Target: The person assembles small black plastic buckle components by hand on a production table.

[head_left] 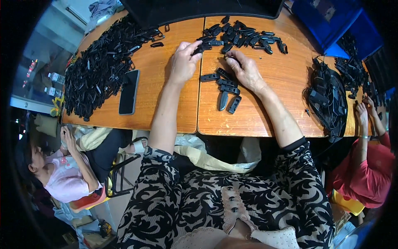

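My left hand (183, 64) pinches a small black plastic piece (200, 49) between thumb and fingers, above the seam of the table. Across from it, my right hand (245, 71) has its thumb and fingers closed together; anything between them is too small or hidden to make out. Just beyond both hands lies a loose heap of black oblong plastic clips (244, 37). Nearer to me, by my right wrist, several more black clips (228, 89) rest in a small group.
A large pile of black plastic parts (103, 66) covers the table's left side, beside a phone (129, 92). On the right stand a black basket-like heap with cords (327, 97) and a blue bin (327, 25). A dark tray (199, 10) lies at the back. People sit at both sides.
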Tool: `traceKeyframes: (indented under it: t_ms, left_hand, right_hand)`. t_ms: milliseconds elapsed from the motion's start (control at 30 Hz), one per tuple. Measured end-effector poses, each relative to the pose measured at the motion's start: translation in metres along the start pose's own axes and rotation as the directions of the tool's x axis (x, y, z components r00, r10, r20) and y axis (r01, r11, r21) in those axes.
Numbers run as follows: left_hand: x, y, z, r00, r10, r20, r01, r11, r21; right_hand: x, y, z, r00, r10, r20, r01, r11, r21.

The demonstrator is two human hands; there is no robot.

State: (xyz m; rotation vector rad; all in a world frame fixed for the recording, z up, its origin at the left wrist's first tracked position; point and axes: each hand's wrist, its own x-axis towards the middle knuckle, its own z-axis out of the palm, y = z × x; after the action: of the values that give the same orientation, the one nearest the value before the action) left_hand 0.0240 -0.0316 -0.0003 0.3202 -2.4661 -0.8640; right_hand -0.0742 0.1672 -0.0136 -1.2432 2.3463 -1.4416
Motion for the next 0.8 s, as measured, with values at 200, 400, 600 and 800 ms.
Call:
traceKeyframes:
  t_ms: [200, 400, 600, 800]
  left_hand:
    - [0.005, -0.004, 0.01, 0.999, -0.047, 0.006, 0.043, 0.851, -0.523]
    - [0.001, -0.003, 0.022, 0.992, -0.096, 0.084, 0.124, 0.882, -0.454]
    - [-0.006, 0.023, 0.024, 0.984, -0.082, 0.161, 0.133, 0.931, -0.34]
    - [-0.006, 0.012, 0.028, 0.977, 0.174, 0.121, -0.129, 0.942, -0.31]
  right_hand:
    - [-0.001, -0.01, 0.013, 0.993, -0.098, 0.063, 0.112, 0.945, -0.307]
    - [-0.002, -0.016, 0.01, 0.999, 0.04, -0.02, -0.036, 0.982, 0.183]
    - [0.001, -0.01, -0.005, 0.959, 0.233, 0.159, -0.278, 0.877, 0.392]
    - [0.004, -0.005, -0.009, 0.953, 0.197, 0.23, -0.295, 0.779, 0.553]
